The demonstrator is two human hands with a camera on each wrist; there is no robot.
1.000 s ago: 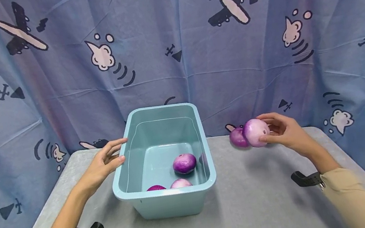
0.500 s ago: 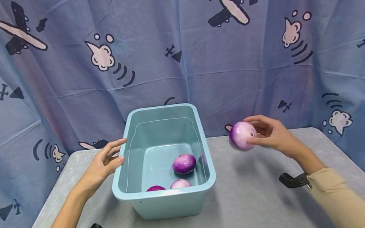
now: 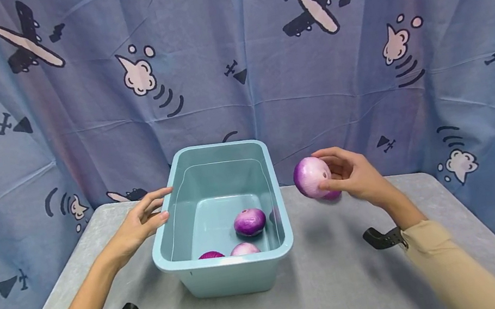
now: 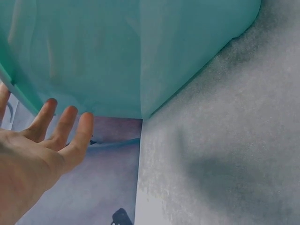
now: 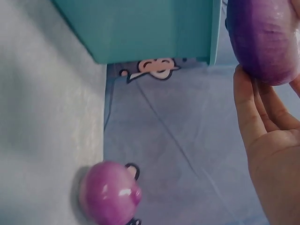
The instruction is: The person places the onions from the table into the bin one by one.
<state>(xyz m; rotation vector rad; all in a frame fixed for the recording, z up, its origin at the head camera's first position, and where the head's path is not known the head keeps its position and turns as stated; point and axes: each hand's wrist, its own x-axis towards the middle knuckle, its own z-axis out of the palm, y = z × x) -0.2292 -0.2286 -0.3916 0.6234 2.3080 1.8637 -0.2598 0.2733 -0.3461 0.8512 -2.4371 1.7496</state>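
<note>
- Table (image 3: pixel 339 282): grey, cloth-covered surface bearing everything below; a blue curtain (image 3: pixel 232 69) printed with aeroplanes hangs behind it.
- Bin (image 3: pixel 228 268): light-blue plastic tub standing at mid-table between the two arms. To do the step in hand well, the held onion should probably be carried clear over the near right rim and lowered close to the floor before the fingers let go, so that it neither clips the wall nor bounces on the onions inside.
- Left hand (image 3: pixel 138 226): fingers straight and relaxed, grasping nothing, lying against or just beside the bin's left wall near the far corner; contact cannot be told for certain.
- Right hand (image 3: pixel 353 177): fingers and thumb curled round the held onion (image 3: pixel 312 177), raised above the table just right of the bin's far right rim, apart from it.
- Onions in the bin (image 3: pixel 250 222): three show on the floor, toward the near right side.
- Loose onion (image 5: pixel 110 193): lies on the table behind the held one, close to the curtain; seen whole only from the right wrist.
</note>
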